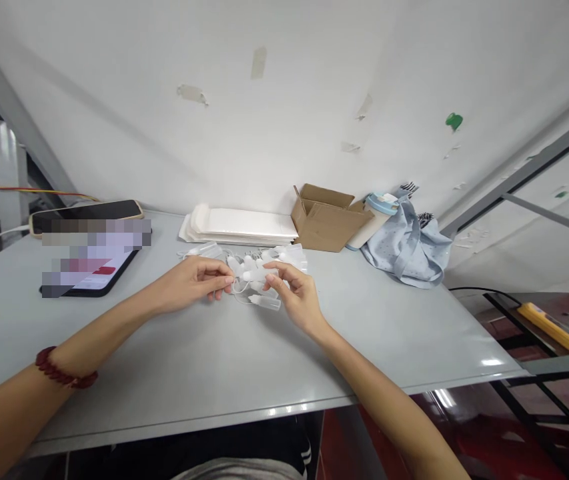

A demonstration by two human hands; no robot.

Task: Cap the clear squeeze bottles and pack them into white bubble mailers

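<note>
Your right hand (pixel 298 291) had a small clear bottle (pixel 255 275) pinched thumb-to-finger, over the tabletop (pixel 204 367). Left hand (pixel 197 283): fingertips closed on a thin white cord (pixel 238 291). Pile of similar bottles (pixel 291 254) lay just beyond. Behind that: white cartons (pixel 249 222), open cardboard box (pixel 327 227) beside them.

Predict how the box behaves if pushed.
Probably light: the box looks like plain cardboard, though its contents aren't visible. Its open flaps would likely bend on contact. It should slide rather than roll, given its flat faces, and might nudge the cup close beside it.
</note>
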